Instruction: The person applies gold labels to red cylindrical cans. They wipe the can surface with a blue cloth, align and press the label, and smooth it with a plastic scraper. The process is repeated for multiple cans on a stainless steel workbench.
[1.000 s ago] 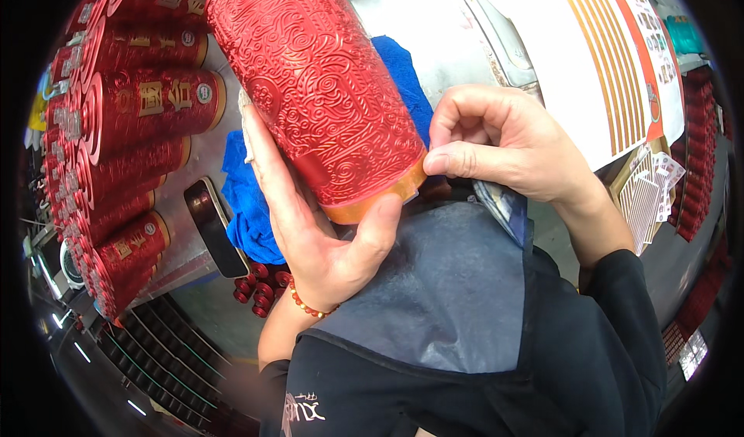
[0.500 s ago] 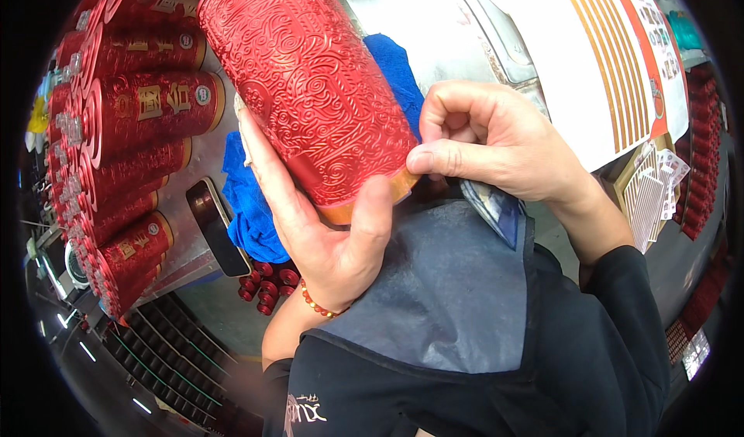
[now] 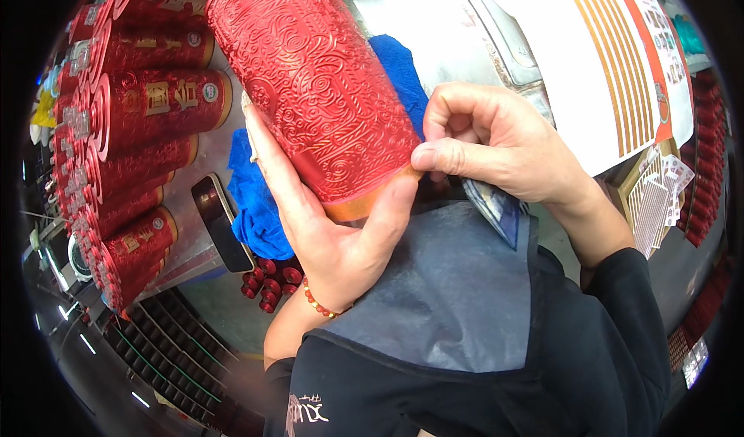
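Note:
A red embossed canister [image 3: 318,88] lies tilted across my view, its near end toward me. My left hand [image 3: 337,243] is wrapped round it from below left, fingers along its side and thumb pressed on the gold strip [image 3: 353,207] that rings the near end. At the strip's right end, my right hand [image 3: 504,146] pinches with thumb and curled forefinger; what lies between the fingertips is mostly hidden. Blue cloth [image 3: 260,200] shows under and beside the canister.
Rows of similar red canisters [image 3: 159,103] stand at the left, near a dark phone [image 3: 219,224]. Sheets with gold strips [image 3: 608,65] cover the right side, above a box of printed cards [image 3: 655,193]. Small red caps [image 3: 270,288] sit lower left. A grey apron [image 3: 434,297] covers my lap.
My left thumb has slid to the right along the gold strip, closer to my right thumb. The right hand keeps its pinch at the same end of the canister.

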### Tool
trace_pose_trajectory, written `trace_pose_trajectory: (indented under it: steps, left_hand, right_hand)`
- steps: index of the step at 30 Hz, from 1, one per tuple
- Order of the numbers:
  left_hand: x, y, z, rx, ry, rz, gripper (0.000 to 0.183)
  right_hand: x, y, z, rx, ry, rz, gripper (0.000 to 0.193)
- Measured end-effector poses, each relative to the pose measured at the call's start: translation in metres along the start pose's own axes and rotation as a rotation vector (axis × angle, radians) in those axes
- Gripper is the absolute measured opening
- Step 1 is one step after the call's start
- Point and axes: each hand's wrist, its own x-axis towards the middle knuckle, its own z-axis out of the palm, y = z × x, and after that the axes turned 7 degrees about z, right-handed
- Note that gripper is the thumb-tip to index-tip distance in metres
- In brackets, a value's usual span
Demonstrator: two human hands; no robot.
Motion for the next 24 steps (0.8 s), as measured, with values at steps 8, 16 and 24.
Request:
trace_pose_trajectory:
  steps: [8, 16, 24]
  left_hand:
    - [0.003, 0.007, -0.005, -0.296, 0.010, -0.131, 0.111]
    - [0.001, -0.001, -0.005, -0.175, -0.032, -0.063, 0.109]
    - [0.010, 0.001, -0.020, -0.291, 0.129, -0.151, 0.082]
  right_hand:
    - [0.000, -0.001, -0.001, -0.035, -0.009, 0.026, 0.019]
    - [0.001, 0.000, -0.002, -0.118, 0.009, -0.040, 0.020]
    - [-0.010, -0.019, -0.024, -0.068, 0.350, -0.181, 0.025]
